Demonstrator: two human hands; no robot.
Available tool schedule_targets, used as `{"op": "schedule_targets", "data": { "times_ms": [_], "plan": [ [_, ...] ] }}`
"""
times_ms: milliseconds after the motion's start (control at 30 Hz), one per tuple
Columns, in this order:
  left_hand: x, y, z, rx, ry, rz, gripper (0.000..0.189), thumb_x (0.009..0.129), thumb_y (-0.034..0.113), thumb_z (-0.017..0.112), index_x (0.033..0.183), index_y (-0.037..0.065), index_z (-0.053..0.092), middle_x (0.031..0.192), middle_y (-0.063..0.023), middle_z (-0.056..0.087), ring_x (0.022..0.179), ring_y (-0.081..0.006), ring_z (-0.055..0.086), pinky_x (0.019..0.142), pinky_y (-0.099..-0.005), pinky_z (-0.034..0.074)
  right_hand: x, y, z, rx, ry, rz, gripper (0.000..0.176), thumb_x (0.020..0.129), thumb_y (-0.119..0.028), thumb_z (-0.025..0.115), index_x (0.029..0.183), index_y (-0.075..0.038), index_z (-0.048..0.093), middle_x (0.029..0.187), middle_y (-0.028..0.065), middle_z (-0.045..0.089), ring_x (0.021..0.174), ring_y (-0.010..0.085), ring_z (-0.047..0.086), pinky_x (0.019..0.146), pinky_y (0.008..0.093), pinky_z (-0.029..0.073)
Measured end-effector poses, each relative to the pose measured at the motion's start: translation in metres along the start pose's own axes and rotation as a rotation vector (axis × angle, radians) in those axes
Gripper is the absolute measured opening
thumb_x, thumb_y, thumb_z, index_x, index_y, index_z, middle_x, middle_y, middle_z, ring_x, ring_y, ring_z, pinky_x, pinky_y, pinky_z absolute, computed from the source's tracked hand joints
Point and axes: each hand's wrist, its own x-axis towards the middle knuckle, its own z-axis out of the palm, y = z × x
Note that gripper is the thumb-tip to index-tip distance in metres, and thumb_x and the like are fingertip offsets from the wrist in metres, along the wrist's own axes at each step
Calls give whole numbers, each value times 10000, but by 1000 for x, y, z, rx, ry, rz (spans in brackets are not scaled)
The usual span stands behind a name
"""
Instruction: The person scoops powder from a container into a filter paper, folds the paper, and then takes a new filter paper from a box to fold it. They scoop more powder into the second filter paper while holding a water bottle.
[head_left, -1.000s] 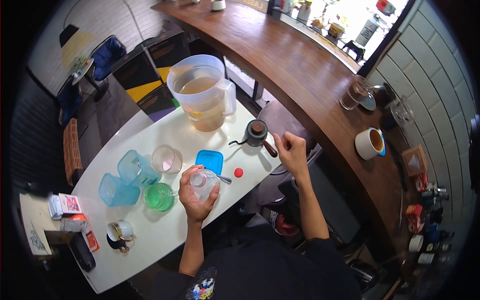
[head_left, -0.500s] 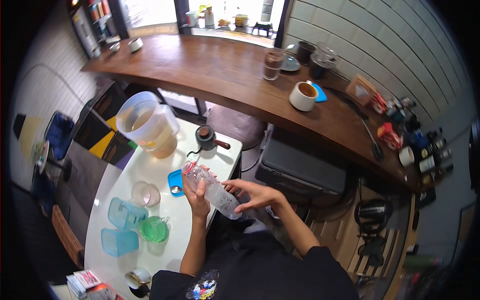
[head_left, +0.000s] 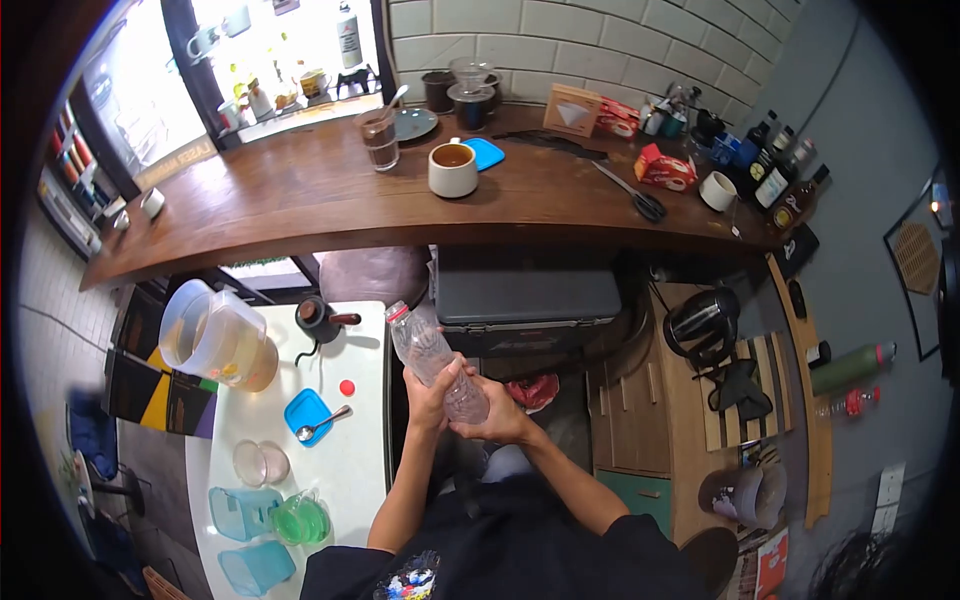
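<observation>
A clear plastic bottle [head_left: 420, 345] is held tilted in front of me, its neck pointing up and left, with a reddish ring at the mouth. My left hand [head_left: 430, 398] wraps around its middle. Around the lower part closes my right hand [head_left: 498, 412], close beside the left. Some of the bottle's body is hidden by fingers. On the white table to the left lies a small round red cap [head_left: 347, 387]. Near it a spoon [head_left: 322, 424] rests across a blue lid [head_left: 303, 405].
A gooseneck kettle [head_left: 318, 318] and a large plastic pitcher [head_left: 215, 340] stand on the white table, with a green glass cup [head_left: 300, 518] and blue containers [head_left: 240, 512] nearer. The wooden counter [head_left: 300, 190] carries a mug [head_left: 453, 172] and scissors [head_left: 640, 198]. A black cooler box [head_left: 525, 290] sits below.
My view has swung right. My right hand, earlier spread beside the bottle's lower end, now grips it. My left hand sits lower on the bottle.
</observation>
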Motion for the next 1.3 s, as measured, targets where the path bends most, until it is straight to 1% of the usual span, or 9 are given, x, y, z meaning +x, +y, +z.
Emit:
{"op": "schedule_targets", "data": {
  "times_ms": [67, 400, 567, 700, 833, 1033, 1100, 1200, 1300],
  "plan": [
    [6, -8, 1, 22, -20, 8, 723, 768, 136, 764, 1355, 7, 362, 891, -111, 583, 798, -211, 636, 762, -354, 553, -6, -4, -6, 70, -13, 200, 620, 706, -107, 818, 1239, 32, 534, 1028, 27, 627, 947, 106, 592, 870, 270, 490],
    [45, -5, 56, 155, -157, 41, 502, 756, 66, 773, 1162, -22, 493, 880, -110, 638, 754, -185, 662, 696, -320, 565, 8, -6, -55, 167, -47, 16, 413, 752, -92, 791, 1076, 6, 553, 952, 33, 647, 828, 94, 626, 743, 267, 532],
    [86, -15, 81, 258, -228, 124, 471, 736, 70, 779, 1122, -17, 523, 859, -84, 638, 764, -163, 650, 711, -305, 548, 32, -21, -104, -79, -38, 3, 689, 707, -209, 859, 1270, 10, 528, 1124, 108, 626, 1056, 180, 584, 910, 322, 490],
    [110, -9, 114, 472, -246, 216, 412, 717, 69, 790, 1048, -9, 558, 861, -61, 636, 767, -134, 629, 717, -279, 521, 44, -20, -142, 28, -45, 53, 819, 678, -271, 892, 1324, 19, 481, 1181, 132, 598, 1089, 212, 579, 913, 340, 499],
    [126, 0, 146, 501, -142, 284, 354, 707, 70, 802, 971, -6, 579, 851, -55, 634, 772, -130, 625, 726, -276, 516, 68, -68, -223, -415, -239, -98, 840, 674, -303, 892, 1347, -23, 476, 1187, 142, 563, 1026, 237, 595, 879, 363, 521],
    [143, -17, 126, 399, -204, 226, 673, 668, 240, 890, 1152, -4, 491, 886, -65, 623, 797, -150, 632, 735, -296, 528, 186, -129, -358, -639, 372, -432, 194, 859, -135, 716, 1020, -55, 644, 871, 32, 650, 777, 109, 623, 675, 278, 525],
    [140, -24, 122, 381, -190, 165, 921, 575, 428, 943, 1216, -3, 441, 913, -73, 614, 805, -167, 637, 743, -306, 537, 238, -135, -389, -735, 595, -347, 156, 878, -151, 677, 986, -39, 657, 879, 98, 670, 781, 178, 667, 667, 305, 540],
    [133, -36, 108, 440, -155, 189, 846, 627, 311, 920, 1240, 8, 421, 900, -60, 605, 826, -157, 625, 753, -305, 525, 307, -123, -438, -1011, 654, -421, 184, 895, -148, 605, 1018, -29, 673, 979, 179, 642, 902, 338, 641, 803, 411, 518],
    [124, -29, 96, 574, -64, 183, 742, 662, 217, 874, 1226, 12, 438, 898, -56, 604, 831, -146, 620, 755, -298, 517, 349, -120, -467, -1217, 647, -585, 194, 914, -154, 608, 1036, -19, 677, 1027, 184, 635, 949, 326, 630, 860, 406, 498]
  ]
}}
